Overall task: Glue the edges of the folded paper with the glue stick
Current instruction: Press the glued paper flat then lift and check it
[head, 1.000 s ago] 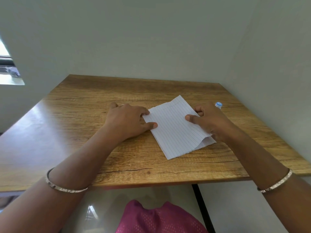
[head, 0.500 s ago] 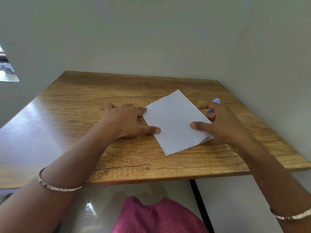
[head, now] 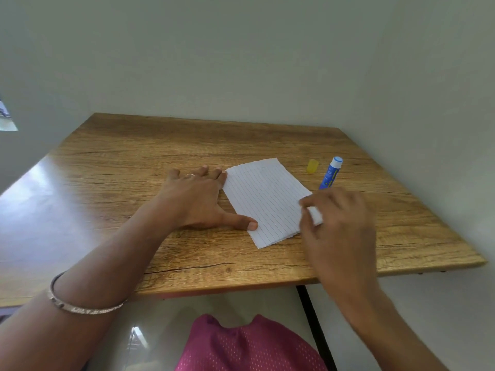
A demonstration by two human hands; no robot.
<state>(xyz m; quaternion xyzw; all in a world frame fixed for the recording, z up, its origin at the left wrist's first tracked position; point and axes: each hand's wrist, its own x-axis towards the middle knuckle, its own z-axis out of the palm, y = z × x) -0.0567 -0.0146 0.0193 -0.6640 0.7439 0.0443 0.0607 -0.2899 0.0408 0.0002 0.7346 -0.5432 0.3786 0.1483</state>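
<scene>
A folded sheet of lined white paper (head: 265,202) lies on the wooden table (head: 134,170). My left hand (head: 199,203) lies flat on the table at the paper's left edge, its thumb pressing the near left corner. Blurred by motion, my right hand (head: 337,223) is over the paper's right edge, with its fingers on or pinching the edge there. The blue glue stick (head: 331,173) lies uncapped on the table just beyond my right hand, its white tip pointing away. Its yellow cap (head: 312,166) stands to its left.
The table fills a corner, with pale walls behind and to the right. Its near edge runs above a black table leg (head: 312,317) and pink fabric (head: 249,346) on my lap. A metal bangle (head: 80,306) circles my left wrist.
My right hand has slid from near the glue stick toward me along the paper's right edge. The glue stick and cap, hidden before, now show. My left hand has stayed on the paper.
</scene>
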